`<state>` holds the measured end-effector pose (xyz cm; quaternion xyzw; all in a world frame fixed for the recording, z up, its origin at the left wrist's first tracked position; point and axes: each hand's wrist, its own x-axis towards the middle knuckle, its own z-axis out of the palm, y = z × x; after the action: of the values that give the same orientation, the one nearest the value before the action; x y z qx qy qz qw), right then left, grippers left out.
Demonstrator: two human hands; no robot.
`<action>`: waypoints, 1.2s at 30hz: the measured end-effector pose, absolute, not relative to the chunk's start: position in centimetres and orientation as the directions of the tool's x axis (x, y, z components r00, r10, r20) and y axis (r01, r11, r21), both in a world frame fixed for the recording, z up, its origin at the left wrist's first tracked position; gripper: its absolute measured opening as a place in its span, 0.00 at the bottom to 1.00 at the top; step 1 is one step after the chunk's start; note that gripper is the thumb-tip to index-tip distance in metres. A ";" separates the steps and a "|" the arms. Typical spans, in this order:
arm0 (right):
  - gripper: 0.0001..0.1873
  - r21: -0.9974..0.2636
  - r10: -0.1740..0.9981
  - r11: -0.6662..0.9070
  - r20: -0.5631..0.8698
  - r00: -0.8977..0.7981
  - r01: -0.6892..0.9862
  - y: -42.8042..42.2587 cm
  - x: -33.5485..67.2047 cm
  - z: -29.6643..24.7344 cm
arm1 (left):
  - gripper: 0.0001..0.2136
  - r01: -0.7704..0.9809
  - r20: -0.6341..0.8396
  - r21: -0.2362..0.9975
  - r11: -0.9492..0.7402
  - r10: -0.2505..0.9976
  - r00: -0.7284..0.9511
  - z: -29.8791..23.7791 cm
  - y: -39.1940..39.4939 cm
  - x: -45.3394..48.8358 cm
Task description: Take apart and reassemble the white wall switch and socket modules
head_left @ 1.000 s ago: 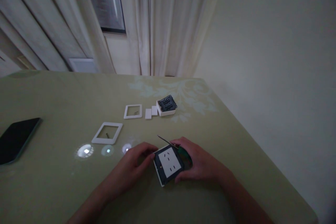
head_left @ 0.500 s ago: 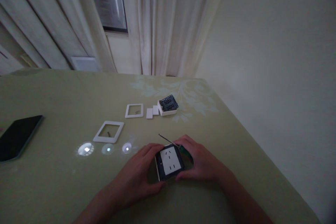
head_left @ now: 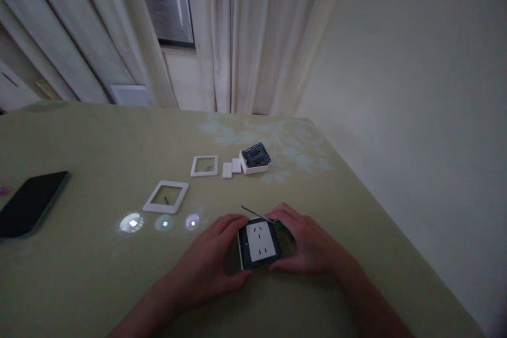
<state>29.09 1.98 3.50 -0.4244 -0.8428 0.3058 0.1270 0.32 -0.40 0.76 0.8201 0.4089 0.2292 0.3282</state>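
A wall socket (head_left: pixel 261 241) with a white slotted face and a dark frame sits between my hands, just above or on the table. My left hand (head_left: pixel 214 259) grips its left side, thumb at the near corner and fingers at the far one. My right hand (head_left: pixel 303 243) closes on the socket's right side and also keeps a screwdriver (head_left: pixel 282 228) with a green handle in its fingers. The screwdriver's thin shaft points left past the socket's far edge. My right palm hides part of the handle.
Two white square frames (head_left: pixel 166 210) (head_left: pixel 204 174) lie farther off, with small screws inside them. Beside them are two small white plates (head_left: pixel 227 170) and a white box (head_left: pixel 255 170) with a dark socket part (head_left: pixel 256 155) on it. A dark tablet-like device (head_left: pixel 34 203) lies far left.
The view has shifted slightly. Both hands still hold the socket, which appears turned a little, and the screwdriver stays in my right hand.
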 end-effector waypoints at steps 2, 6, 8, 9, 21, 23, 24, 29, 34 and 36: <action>0.47 -0.599 0.795 0.462 -0.047 -0.605 0.654 1.9 29.2 3.5 | 0.40 0.541 0.147 0.670 -0.508 0.806 0.574 0.4 -0.3 0.2; 0.46 -0.569 0.790 0.486 -0.038 -0.612 0.663 1.8 29.2 3.6 | 0.39 0.547 0.188 0.623 -0.559 0.786 0.589 0.0 -0.1 0.1; 0.45 -0.569 0.785 0.499 -0.023 -0.620 0.654 1.8 29.3 3.6 | 0.40 0.545 0.181 0.630 -0.553 0.787 0.590 0.0 -0.1 0.1; 0.45 -0.568 0.783 0.506 -0.013 -0.622 0.649 1.8 29.3 3.6 | 0.40 0.544 0.175 0.634 -0.550 0.787 0.591 0.0 -0.1 0.1; 0.37 -0.657 0.806 0.533 0.200 -0.558 0.534 2.3 29.3 2.1 | 0.30 0.519 0.177 0.659 -0.545 0.783 0.597 0.3 -0.1 0.1; 0.36 -0.671 0.826 0.515 0.220 -0.520 0.534 2.4 29.2 2.0 | 0.27 0.529 0.172 0.658 -0.536 0.791 0.588 0.2 0.0 0.1; 0.35 -0.677 0.835 0.506 0.228 -0.501 0.534 2.4 29.1 2.0 | 0.25 0.533 0.173 0.656 -0.535 0.793 0.584 0.2 0.0 0.1; 0.35 -0.701 0.860 0.481 0.259 -0.440 0.527 2.3 28.8 1.7 | 0.21 0.518 0.227 0.631 -0.577 0.776 0.589 -0.1 0.1 0.1; 0.23 -0.724 0.892 0.434 0.260 -0.371 0.536 2.3 28.4 1.2 | 0.17 0.488 0.386 0.582 -0.650 0.750 0.537 -0.5 0.2 0.5; 0.17 -0.735 0.893 0.433 0.273 -0.356 0.522 2.3 28.2 1.1 | 0.13 0.476 0.460 0.578 -0.662 0.747 0.480 -0.4 0.3 0.7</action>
<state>28.24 2.27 1.13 -0.4559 -0.7763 0.2750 0.3375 0.74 0.29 -0.41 0.8390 0.3645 0.3566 0.1896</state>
